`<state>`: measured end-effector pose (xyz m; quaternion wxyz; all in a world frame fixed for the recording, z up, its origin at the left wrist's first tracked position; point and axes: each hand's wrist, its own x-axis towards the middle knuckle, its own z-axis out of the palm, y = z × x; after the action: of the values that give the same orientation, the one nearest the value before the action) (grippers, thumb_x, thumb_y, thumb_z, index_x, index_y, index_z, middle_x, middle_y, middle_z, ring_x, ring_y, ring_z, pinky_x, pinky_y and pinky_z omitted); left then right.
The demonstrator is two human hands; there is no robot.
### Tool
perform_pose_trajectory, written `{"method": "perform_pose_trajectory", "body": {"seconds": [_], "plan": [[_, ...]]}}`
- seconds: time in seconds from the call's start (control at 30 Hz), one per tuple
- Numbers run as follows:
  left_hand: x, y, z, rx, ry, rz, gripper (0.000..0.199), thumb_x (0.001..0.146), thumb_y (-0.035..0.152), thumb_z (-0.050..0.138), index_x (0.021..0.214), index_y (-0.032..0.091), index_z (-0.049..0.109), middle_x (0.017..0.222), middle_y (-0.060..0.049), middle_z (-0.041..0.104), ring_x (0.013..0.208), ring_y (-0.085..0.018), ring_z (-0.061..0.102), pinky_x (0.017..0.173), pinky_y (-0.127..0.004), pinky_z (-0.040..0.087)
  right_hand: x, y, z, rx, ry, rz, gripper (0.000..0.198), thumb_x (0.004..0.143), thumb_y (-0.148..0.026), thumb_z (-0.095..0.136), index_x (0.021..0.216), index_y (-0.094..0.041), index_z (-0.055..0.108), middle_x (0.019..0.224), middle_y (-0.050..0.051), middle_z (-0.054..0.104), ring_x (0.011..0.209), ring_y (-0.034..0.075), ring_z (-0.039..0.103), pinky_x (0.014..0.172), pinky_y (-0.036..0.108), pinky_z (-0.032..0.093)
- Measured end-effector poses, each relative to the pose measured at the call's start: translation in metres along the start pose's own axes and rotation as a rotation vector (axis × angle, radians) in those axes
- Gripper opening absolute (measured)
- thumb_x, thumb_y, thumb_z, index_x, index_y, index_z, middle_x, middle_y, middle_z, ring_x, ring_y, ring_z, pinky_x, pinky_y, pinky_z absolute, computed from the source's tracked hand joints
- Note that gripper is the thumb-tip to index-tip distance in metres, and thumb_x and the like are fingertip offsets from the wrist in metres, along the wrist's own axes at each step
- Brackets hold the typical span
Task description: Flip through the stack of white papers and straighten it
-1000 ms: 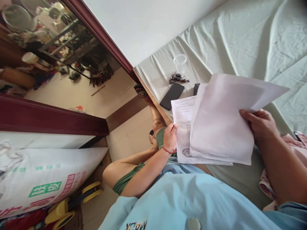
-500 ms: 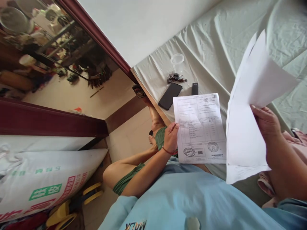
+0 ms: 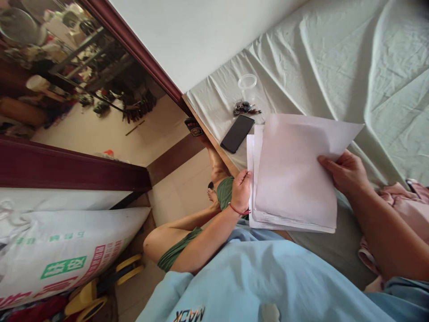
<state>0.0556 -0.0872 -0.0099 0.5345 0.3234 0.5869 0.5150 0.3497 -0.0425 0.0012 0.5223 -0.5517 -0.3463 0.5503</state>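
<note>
A stack of paper sheets [image 3: 298, 174] is between my two hands above my lap, the blank side of the top sheets facing up. My left hand [image 3: 241, 190], with a red cord at its wrist, pinches the stack's left edge. On the right side, my right hand [image 3: 345, 172] grips the upper sheets, thumb on top and fingers hidden beneath. Those sheets lie slightly askew over the ones below, whose edges show at the left and bottom. The printed page is covered.
On the pale green bedsheet [image 3: 335, 67] lie a black phone [image 3: 237, 133], a bunch of keys [image 3: 246, 108] and a clear plastic cup [image 3: 248, 87]. Pink cloth [image 3: 402, 210] is at the right. A large white sack [image 3: 67, 250] stands at the lower left beside the dark red door frame [image 3: 67, 165].
My right hand has swung its sheets left and down, over the printed page in my left hand. The page and the small black object behind it are now covered. My left hand stays put.
</note>
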Motion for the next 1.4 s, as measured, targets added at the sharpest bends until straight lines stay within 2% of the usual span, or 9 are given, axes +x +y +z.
{"method": "perform_pose_trajectory", "body": {"seconds": [0.13, 0.23, 0.47, 0.63, 0.77, 1.0, 1.17, 1.33, 1.4], "plan": [[-0.001, 0.001, 0.002, -0.052, -0.034, -0.002, 0.029, 0.084, 0.048, 0.074, 0.085, 0.019, 0.070, 0.078, 0.001, 0.066, 0.076, -0.015, 0.059, 0.076, -0.026, 0.046, -0.005, 0.001, 0.002, -0.074, -0.051, -0.002, 0.038, 0.072, -0.039, 0.092, 0.103, -0.023, 0.075, 0.089, 0.000, 0.079, 0.068, 0.015, 0.070, 0.059, 0.024, 0.059], [-0.002, 0.003, 0.003, -0.048, -0.026, -0.001, 0.030, 0.083, 0.049, 0.074, 0.083, 0.019, 0.068, 0.078, 0.001, 0.066, 0.076, -0.015, 0.058, 0.075, -0.027, 0.046, -0.007, 0.000, 0.005, -0.070, -0.052, 0.008, 0.040, 0.071, -0.037, 0.091, 0.105, -0.024, 0.074, 0.089, 0.000, 0.079, 0.069, 0.017, 0.071, 0.060, 0.025, 0.060], [0.000, -0.006, -0.003, -0.002, -0.022, 0.052, 0.035, 0.090, 0.053, 0.069, 0.078, 0.020, 0.062, 0.075, 0.002, 0.058, 0.075, -0.015, 0.054, 0.077, -0.026, 0.046, -0.013, -0.006, 0.015, -0.065, -0.065, 0.025, 0.039, 0.069, -0.036, 0.092, 0.102, -0.024, 0.075, 0.086, 0.001, 0.078, 0.063, 0.017, 0.068, 0.058, 0.026, 0.059], [-0.001, -0.008, -0.003, 0.010, -0.019, 0.083, 0.036, 0.092, 0.052, 0.068, 0.079, 0.020, 0.061, 0.078, 0.001, 0.058, 0.077, -0.015, 0.053, 0.079, -0.026, 0.046, -0.015, -0.005, 0.017, -0.031, -0.079, 0.063, 0.041, 0.068, -0.039, 0.093, 0.102, -0.023, 0.074, 0.086, 0.002, 0.079, 0.067, 0.018, 0.070, 0.062, 0.028, 0.061], [-0.002, -0.005, -0.002, 0.054, -0.009, 0.091, 0.037, 0.092, 0.054, 0.067, 0.077, 0.020, 0.061, 0.076, 0.002, 0.057, 0.076, -0.015, 0.052, 0.076, -0.026, 0.045, -0.016, -0.005, 0.020, -0.026, -0.062, 0.089, 0.040, 0.065, -0.039, 0.094, 0.097, -0.025, 0.074, 0.084, 0.000, 0.079, 0.065, 0.018, 0.070, 0.060, 0.028, 0.061], [-0.003, -0.006, -0.001, 0.090, -0.012, 0.104, 0.037, 0.093, 0.054, 0.067, 0.078, 0.020, 0.060, 0.074, 0.002, 0.055, 0.071, -0.014, 0.049, 0.072, -0.026, 0.043, -0.014, 0.003, 0.015, -0.006, -0.123, 0.056, 0.037, 0.072, -0.039, 0.092, 0.103, -0.027, 0.075, 0.087, -0.001, 0.079, 0.066, 0.017, 0.071, 0.063, 0.029, 0.062], [-0.003, -0.006, -0.002, 0.109, -0.029, 0.119, 0.039, 0.095, 0.056, 0.064, 0.080, 0.020, 0.061, 0.074, 0.002, 0.056, 0.071, -0.015, 0.049, 0.071, -0.026, 0.043, -0.010, 0.008, 0.012, -0.026, -0.126, 0.035, 0.038, 0.071, -0.040, 0.092, 0.103, -0.028, 0.076, 0.087, -0.002, 0.078, 0.068, 0.017, 0.072, 0.063, 0.029, 0.062], [-0.005, -0.001, -0.001, 0.153, -0.005, 0.141, 0.044, 0.093, 0.058, 0.067, 0.074, 0.020, 0.057, 0.067, 0.003, 0.049, 0.065, -0.013, 0.041, 0.065, -0.026, 0.036, -0.013, 0.003, 0.016, -0.026, -0.109, 0.077, 0.043, 0.065, -0.040, 0.095, 0.103, -0.028, 0.077, 0.085, -0.001, 0.078, 0.065, 0.018, 0.070, 0.062, 0.030, 0.062], [-0.005, 0.001, 0.000, 0.172, -0.002, 0.151, 0.044, 0.093, 0.059, 0.066, 0.073, 0.020, 0.057, 0.067, 0.003, 0.048, 0.065, -0.013, 0.041, 0.064, -0.026, 0.035, -0.014, 0.002, 0.016, -0.051, -0.111, 0.078, 0.042, 0.068, -0.043, 0.094, 0.103, -0.027, 0.076, 0.086, -0.001, 0.078, 0.066, 0.018, 0.070, 0.062, 0.030, 0.061]]}}
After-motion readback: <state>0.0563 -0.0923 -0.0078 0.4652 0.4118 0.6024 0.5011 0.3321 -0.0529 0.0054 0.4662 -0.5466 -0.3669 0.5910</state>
